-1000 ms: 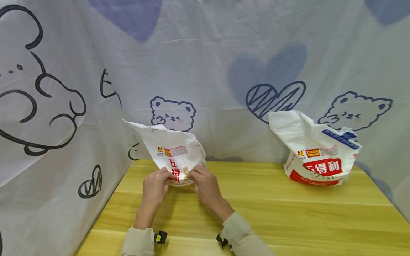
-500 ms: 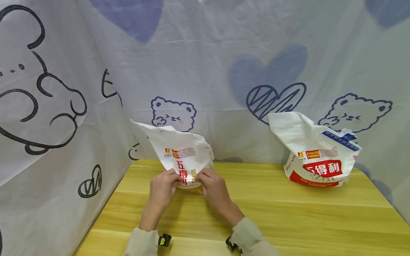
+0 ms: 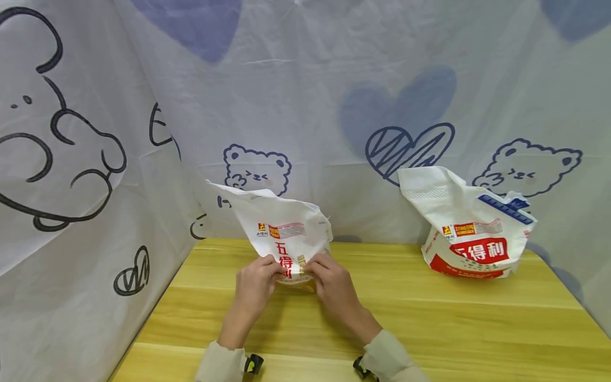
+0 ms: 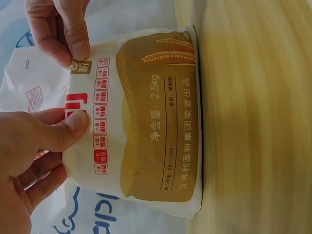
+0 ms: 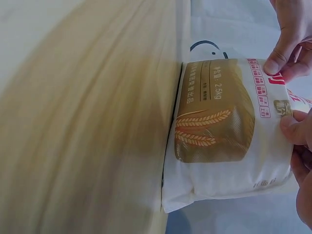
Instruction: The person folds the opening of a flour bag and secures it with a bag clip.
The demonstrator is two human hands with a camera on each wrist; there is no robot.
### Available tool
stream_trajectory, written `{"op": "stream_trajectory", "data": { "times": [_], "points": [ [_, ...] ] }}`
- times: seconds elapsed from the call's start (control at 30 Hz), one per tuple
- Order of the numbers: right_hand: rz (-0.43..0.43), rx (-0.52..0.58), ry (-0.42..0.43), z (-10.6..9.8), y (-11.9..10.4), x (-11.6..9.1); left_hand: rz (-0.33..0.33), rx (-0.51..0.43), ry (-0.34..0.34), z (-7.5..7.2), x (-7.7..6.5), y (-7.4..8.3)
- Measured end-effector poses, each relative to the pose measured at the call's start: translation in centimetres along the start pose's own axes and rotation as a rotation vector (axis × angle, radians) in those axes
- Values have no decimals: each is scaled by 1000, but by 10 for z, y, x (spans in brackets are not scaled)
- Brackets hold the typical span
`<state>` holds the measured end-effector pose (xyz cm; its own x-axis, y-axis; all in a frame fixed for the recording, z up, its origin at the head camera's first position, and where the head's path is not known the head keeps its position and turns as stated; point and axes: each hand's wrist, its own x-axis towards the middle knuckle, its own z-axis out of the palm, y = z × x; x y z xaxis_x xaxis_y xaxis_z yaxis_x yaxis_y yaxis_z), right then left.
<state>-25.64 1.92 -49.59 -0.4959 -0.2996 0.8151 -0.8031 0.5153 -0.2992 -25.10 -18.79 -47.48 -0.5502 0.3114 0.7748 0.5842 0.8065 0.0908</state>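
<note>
A white flour bag [image 3: 291, 215] with red characters stands on the table, its loose top leaning back and to the left. In the left wrist view, its gold lower front [image 4: 161, 122] carries wheat ears and a 2.5kg label. My left hand [image 3: 255, 284] pinches a fold of the bag's front, thumb facing me and fingers behind the fold. A short way to the right, my right hand [image 3: 336, 286] pinches the same fold. The right wrist view shows both thumbs on the white part above the gold panel. The bag's back is hidden.
A second flour bag [image 3: 477, 254], its top folded over and held by a blue clip [image 3: 507, 208], stands at the table's right. The wood-grain table [image 3: 429, 329] ends at a printed white cloth [image 3: 324, 106] behind and at the sides.
Both hands and the flour bag between them have moved right and slightly towards me, still pinched in the same place. The clipped bag has stayed put.
</note>
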Motion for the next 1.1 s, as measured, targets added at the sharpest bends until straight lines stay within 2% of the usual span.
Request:
{"op": "stream_trajectory", "data": {
  "times": [0.33,0.67,0.93,1.1],
  "points": [
    [0,-8,-4,-22,5,-11,37,1,16,9,0,21],
    [17,-24,-19,-40,12,-22,63,-31,85,22,0,38],
    [-4,-16,-12,-49,16,-26,81,-23,107,24,-1,50],
    [13,-11,-14,-59,14,-32,99,-15,107,25,-2,59]
  ]
}}
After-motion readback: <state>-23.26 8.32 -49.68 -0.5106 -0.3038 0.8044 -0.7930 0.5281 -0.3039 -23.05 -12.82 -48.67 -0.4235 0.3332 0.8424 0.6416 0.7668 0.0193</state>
